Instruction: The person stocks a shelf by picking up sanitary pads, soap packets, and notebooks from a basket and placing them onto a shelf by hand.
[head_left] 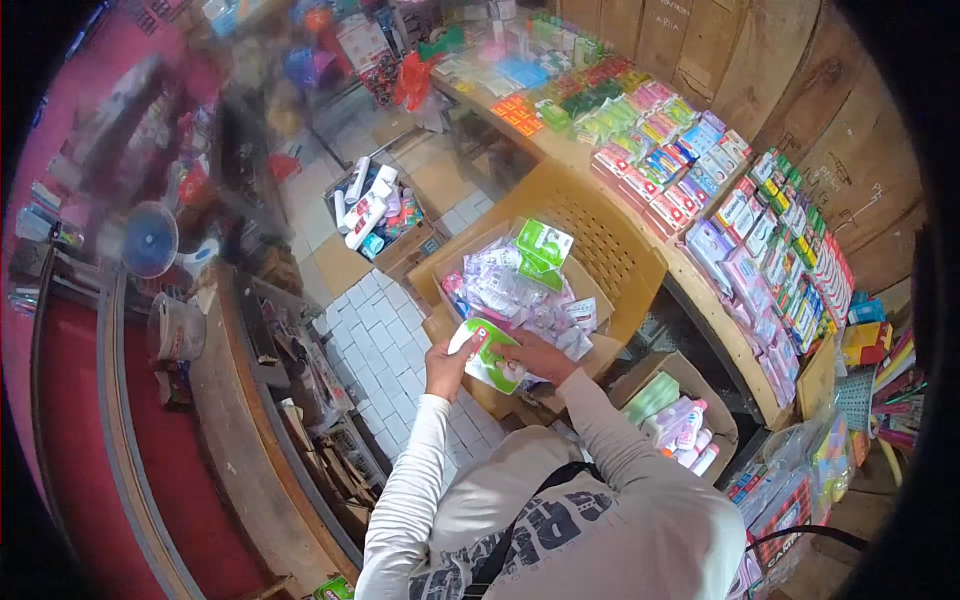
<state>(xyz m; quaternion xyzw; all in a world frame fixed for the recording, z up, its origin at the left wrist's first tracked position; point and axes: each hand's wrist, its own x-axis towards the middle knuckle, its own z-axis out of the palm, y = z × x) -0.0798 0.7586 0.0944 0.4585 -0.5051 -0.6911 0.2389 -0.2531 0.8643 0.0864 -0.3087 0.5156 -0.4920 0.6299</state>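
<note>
A flat green-and-white packet (488, 372) is held between my two hands, above the near edge of an open carton. My left hand (446, 370) grips its left side, thumb on top. My right hand (535, 357) is closed on its right side, fingers lying over the front. Just beyond, the carton holds a heap of clear and pale purple plastic-wrapped packs (492, 282). Another green-and-white packet (543, 250) lies on top of that heap. The carton rests on a brown plastic chair (600, 225) with a perforated back.
To the right, a long wooden counter (560, 150) carries rows of boxed goods (765, 240). Below it stands a carton of bottles (690, 425). Another carton (412, 245) with white bottles sits on the tiled floor (375, 335). At left is a wooden shelf (240, 420).
</note>
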